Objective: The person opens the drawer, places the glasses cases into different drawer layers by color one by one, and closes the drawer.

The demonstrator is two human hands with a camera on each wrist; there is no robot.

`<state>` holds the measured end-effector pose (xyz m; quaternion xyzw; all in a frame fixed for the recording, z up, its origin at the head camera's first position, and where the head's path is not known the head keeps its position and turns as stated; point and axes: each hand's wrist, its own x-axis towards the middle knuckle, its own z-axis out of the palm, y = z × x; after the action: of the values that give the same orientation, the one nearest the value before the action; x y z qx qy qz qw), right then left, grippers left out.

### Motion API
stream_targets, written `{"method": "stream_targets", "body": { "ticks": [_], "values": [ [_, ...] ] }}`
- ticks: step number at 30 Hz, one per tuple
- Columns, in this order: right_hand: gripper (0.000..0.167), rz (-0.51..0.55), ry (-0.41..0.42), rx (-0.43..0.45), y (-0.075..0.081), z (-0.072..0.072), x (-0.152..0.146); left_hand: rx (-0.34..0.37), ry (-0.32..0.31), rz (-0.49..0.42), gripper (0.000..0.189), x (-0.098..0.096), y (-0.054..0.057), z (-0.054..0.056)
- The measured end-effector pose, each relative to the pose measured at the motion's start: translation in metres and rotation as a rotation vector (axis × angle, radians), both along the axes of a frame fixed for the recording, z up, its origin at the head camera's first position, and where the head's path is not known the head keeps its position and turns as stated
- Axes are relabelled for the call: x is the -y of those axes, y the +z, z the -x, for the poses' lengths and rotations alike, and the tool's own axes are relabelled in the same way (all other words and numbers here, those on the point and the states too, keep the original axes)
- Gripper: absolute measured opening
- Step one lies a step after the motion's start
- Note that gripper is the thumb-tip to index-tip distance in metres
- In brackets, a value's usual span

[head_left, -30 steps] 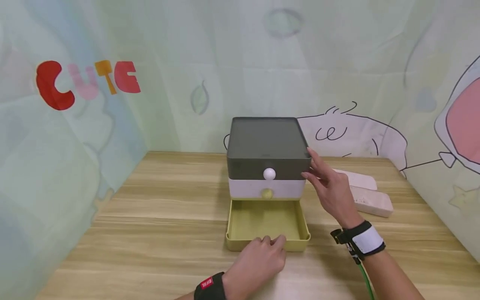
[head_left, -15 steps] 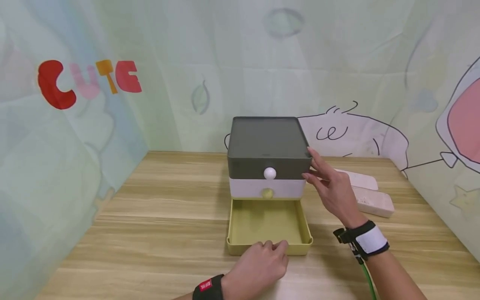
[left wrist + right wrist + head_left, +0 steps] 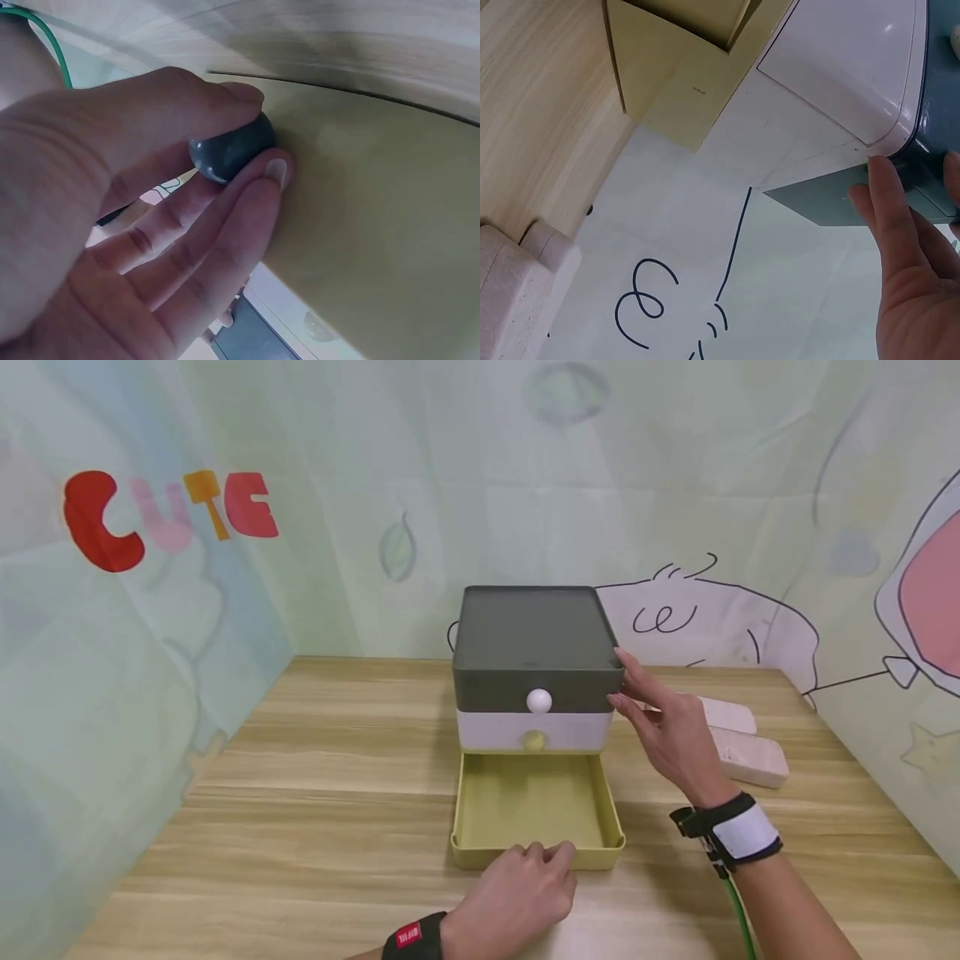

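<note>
A small stacked drawer box stands mid-table in the head view: a dark grey top drawer (image 3: 495, 691) with a white knob (image 3: 539, 700), a white middle drawer (image 3: 491, 730) with a yellow knob (image 3: 534, 741), and a yellow bottom drawer (image 3: 536, 802) pulled out, nothing inside it. Between thumb and fingers my left hand (image 3: 517, 893) pinches the yellow drawer's round dark knob (image 3: 232, 154), which is hidden in the head view. My right hand (image 3: 678, 739) touches the right side of the dark grey section near its front corner, fingers extended in the right wrist view (image 3: 911, 262).
Two pale, elongated cases (image 3: 750, 758) lie to the right of the box, behind my right wrist. A printed cloth (image 3: 360, 510) hangs round the back and sides of the wooden table (image 3: 322, 827). A green cable (image 3: 738, 914) trails from the right wristband.
The yellow drawer has slid a little further out toward me, my left hand moving with its knob. My right hand stays against the box. The head view has tilted slightly.
</note>
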<state>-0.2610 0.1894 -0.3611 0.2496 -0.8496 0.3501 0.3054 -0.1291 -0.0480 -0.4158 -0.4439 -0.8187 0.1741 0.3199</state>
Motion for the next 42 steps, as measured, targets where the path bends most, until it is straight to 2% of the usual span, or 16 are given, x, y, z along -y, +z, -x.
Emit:
{"method": "stream_targets", "body": {
  "ticks": [5,8,11,15,22,27,30,34,37,42],
  "values": [
    [0.066,-0.001,-0.015,0.014,0.001,-0.003,-0.001,-0.002,-0.062,-0.044,0.041,-0.003,-0.001,-0.002],
    [0.067,-0.006,-0.022,0.01,0.002,-0.004,-0.002,-0.028,-0.104,-0.068,0.055,-0.005,-0.003,-0.004],
    [0.067,-0.01,-0.016,0.01,0.003,-0.003,-0.002,-0.072,-0.124,-0.077,0.055,-0.008,-0.004,-0.006],
    [0.067,-0.01,-0.013,0.017,0.004,-0.002,-0.002,-0.096,-0.119,-0.076,0.053,-0.009,-0.005,-0.01],
    [0.067,-0.007,-0.013,0.018,0.002,-0.002,-0.002,-0.005,-0.064,0.005,0.063,-0.009,-0.004,-0.016],
    [0.071,-0.021,-0.008,-0.002,0.002,0.0,-0.002,0.003,-0.04,0.023,0.063,-0.008,-0.004,-0.018],
    [0.076,-0.047,-0.004,0.02,0.003,0.0,-0.004,0.005,-0.03,0.031,0.062,-0.008,-0.004,-0.019],
    [0.086,-0.095,-0.019,0.122,0.007,-0.001,-0.013,0.051,-0.018,0.05,0.033,-0.008,-0.002,-0.02],
    [0.078,-0.119,-0.04,0.184,0.009,0.0,-0.022,0.095,-0.016,0.06,0.011,-0.008,-0.001,-0.021],
    [0.042,-0.14,-0.053,0.188,0.009,0.003,-0.034,0.092,-0.027,0.024,0.023,-0.008,-0.004,-0.022]
  ]
}}
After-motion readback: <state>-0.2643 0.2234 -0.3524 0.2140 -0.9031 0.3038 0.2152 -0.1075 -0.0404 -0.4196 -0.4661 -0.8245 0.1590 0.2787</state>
